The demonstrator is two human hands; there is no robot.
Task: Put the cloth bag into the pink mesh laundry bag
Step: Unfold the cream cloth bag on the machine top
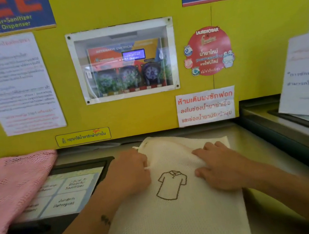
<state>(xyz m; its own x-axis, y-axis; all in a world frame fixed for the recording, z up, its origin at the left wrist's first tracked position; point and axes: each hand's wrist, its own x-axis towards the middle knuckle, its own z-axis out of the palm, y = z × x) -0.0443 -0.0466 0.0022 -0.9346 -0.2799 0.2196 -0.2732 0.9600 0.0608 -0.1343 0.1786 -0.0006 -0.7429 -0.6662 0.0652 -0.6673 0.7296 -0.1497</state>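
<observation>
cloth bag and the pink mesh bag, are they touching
Apart. The head view shows the cloth bag lying flat right of the pink mesh laundry bag, with the labelled dispenser panel between them.

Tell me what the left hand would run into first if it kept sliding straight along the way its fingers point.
The left hand points up and right across the cloth bag. It would first meet the bag's gathered drawstring top, then probably the yellow panel behind, though depth is unclear.
</observation>
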